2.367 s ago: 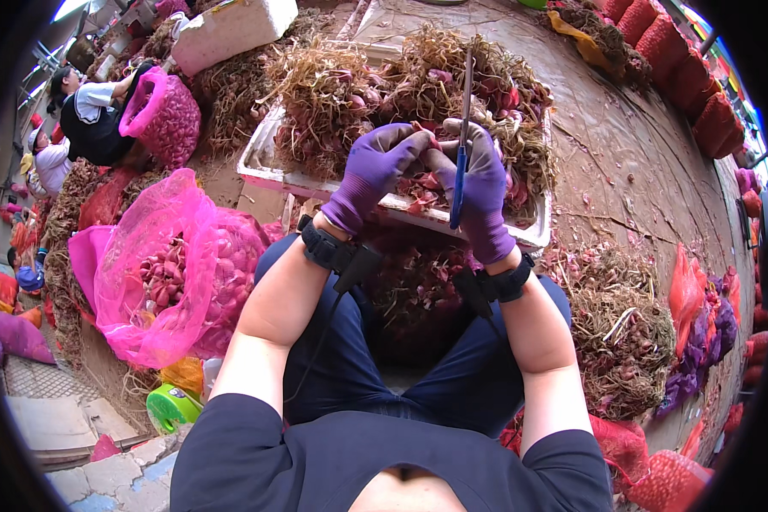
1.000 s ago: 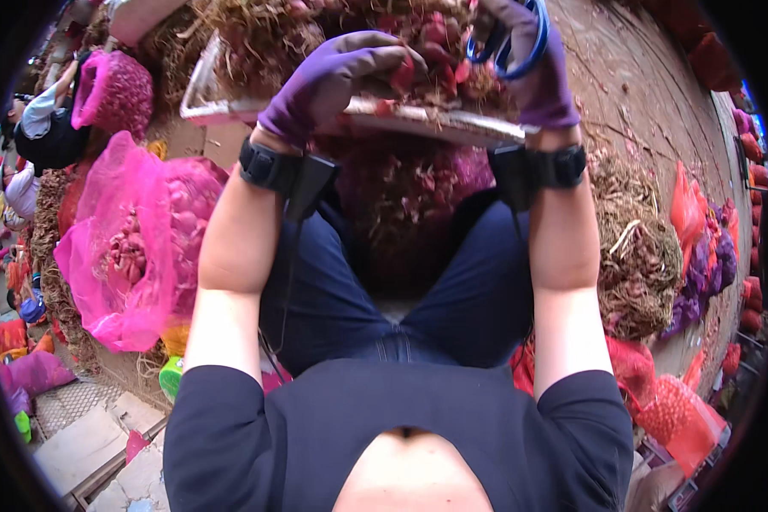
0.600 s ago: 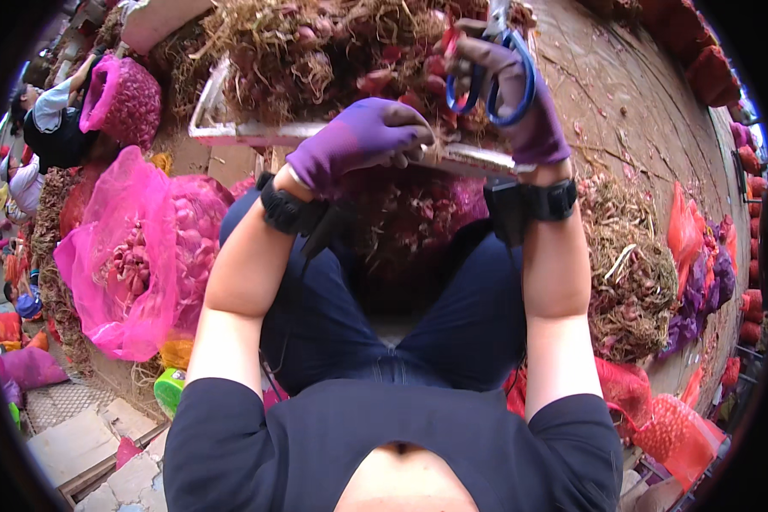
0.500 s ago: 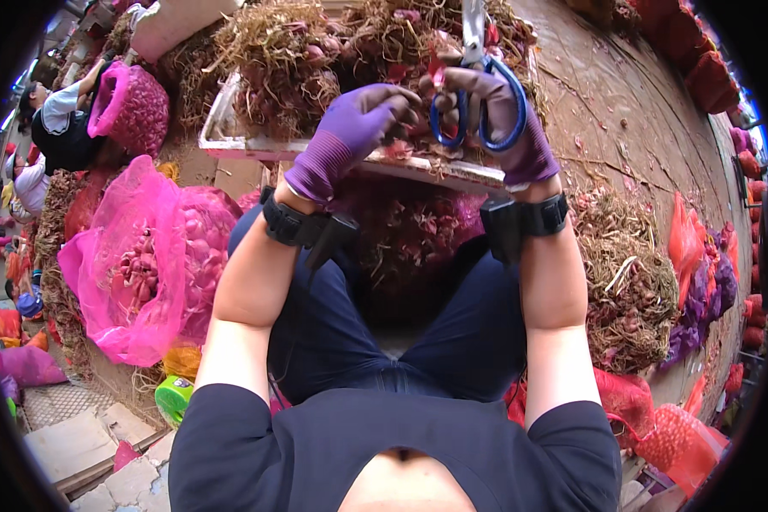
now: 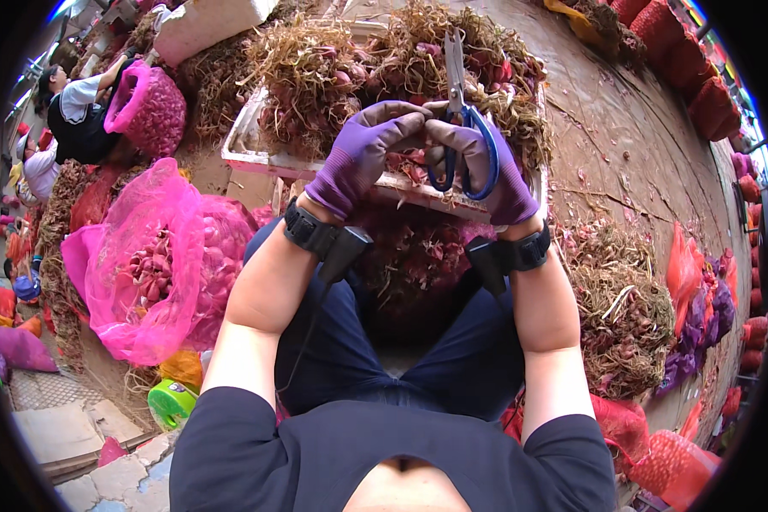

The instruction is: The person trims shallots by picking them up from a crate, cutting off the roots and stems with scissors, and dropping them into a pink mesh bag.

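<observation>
A pair of scissors with dark blue handles (image 5: 491, 162) is in my right hand (image 5: 499, 175), its blades pointing away from me and nearly closed. Both hands wear purple gloves with dark, soiled fingers. Close beside it, the fingertips of my left hand (image 5: 363, 155) are pinched together and meet the right fingertips; anything between them is too hidden to make out. Just beyond and beneath the hands, heaps of small red shallots with dry stems (image 5: 307, 85) fill a white foam tray (image 5: 264, 160). Loose shallots and skins (image 5: 414, 247) lie below the tray, between my knees.
At my left stands an open pink mesh bag (image 5: 149, 299) of trimmed shallots, near a green round object (image 5: 171, 404). A stemmed shallot pile (image 5: 619, 311) lies to the right, beside red and purple net bags (image 5: 700, 316). A co-worker (image 5: 81, 115) is at the far left near another pink bag (image 5: 148, 111).
My hands have come together over the tray's near edge. The scissors have shifted slightly left and nearer, their blades now nearly closed. The reddish bit near the right fingertips no longer shows.
</observation>
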### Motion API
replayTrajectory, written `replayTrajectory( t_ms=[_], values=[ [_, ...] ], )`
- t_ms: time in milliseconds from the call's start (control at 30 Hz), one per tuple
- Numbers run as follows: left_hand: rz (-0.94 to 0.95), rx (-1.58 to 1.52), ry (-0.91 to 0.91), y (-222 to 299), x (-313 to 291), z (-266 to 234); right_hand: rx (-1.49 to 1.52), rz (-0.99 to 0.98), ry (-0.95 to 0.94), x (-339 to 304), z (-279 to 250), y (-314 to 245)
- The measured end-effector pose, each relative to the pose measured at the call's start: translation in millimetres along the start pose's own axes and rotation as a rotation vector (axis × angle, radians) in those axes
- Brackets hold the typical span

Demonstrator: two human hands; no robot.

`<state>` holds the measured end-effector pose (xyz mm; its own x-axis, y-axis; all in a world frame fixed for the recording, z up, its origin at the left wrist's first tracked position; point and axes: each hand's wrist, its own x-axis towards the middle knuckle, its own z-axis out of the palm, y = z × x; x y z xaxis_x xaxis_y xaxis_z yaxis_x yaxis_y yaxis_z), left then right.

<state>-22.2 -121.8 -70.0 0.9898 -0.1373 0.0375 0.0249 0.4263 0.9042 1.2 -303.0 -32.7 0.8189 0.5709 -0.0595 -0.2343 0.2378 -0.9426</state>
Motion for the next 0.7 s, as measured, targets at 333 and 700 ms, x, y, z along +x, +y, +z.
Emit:
replayTrajectory(
  t_ms=[333, 700],
  values=[
    [0.106, -0.105, 0.414, 22, 2, -24, -0.802, -0.207, 0.226, 0, 17, 9],
    [0.082, -0.266, 0.354, 13, 6, -42, -1.243, -0.373, 0.274, 4, 23, 27]
  ],
)
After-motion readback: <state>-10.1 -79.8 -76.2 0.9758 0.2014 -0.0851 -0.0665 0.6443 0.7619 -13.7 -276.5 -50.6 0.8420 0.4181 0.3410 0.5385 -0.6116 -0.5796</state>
